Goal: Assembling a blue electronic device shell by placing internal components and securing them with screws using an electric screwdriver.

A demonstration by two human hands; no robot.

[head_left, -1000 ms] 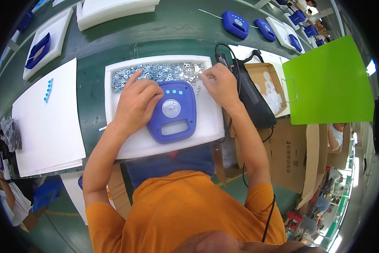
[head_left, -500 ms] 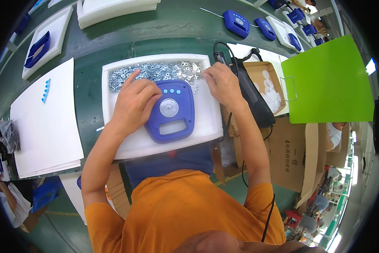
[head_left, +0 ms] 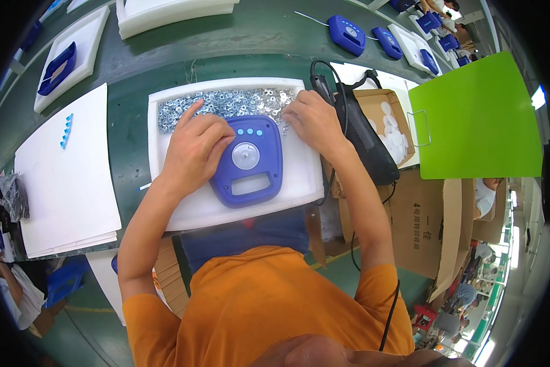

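A blue plastic housing (head_left: 267, 165) with a clear round disc in its middle, a slot below and light-blue buttons above lies in a white foam tray (head_left: 189, 217). My left hand (head_left: 196, 147) is over its upper left edge, index finger stretched toward the small parts, the other fingers curled against the thumb. Anything in that pinch is hidden. Loose metal nuts or washers (head_left: 232, 104) fill the tray's far side. At their right end, my right hand (head_left: 316, 124) has its fingertips pressed together beside the small silvery pieces; what they hold is too small to make out.
Right of the tray are a black mesh case (head_left: 370, 144) with a cable, a cardboard box (head_left: 373, 98) of white discs and a green panel (head_left: 477, 116). White sheets (head_left: 67, 177) lie left. More blue housings (head_left: 347, 35) sit on the far bench.
My right hand has shifted slightly left, to the small metal pieces by the housing's upper right corner. The left hand and the housing have stayed in place.
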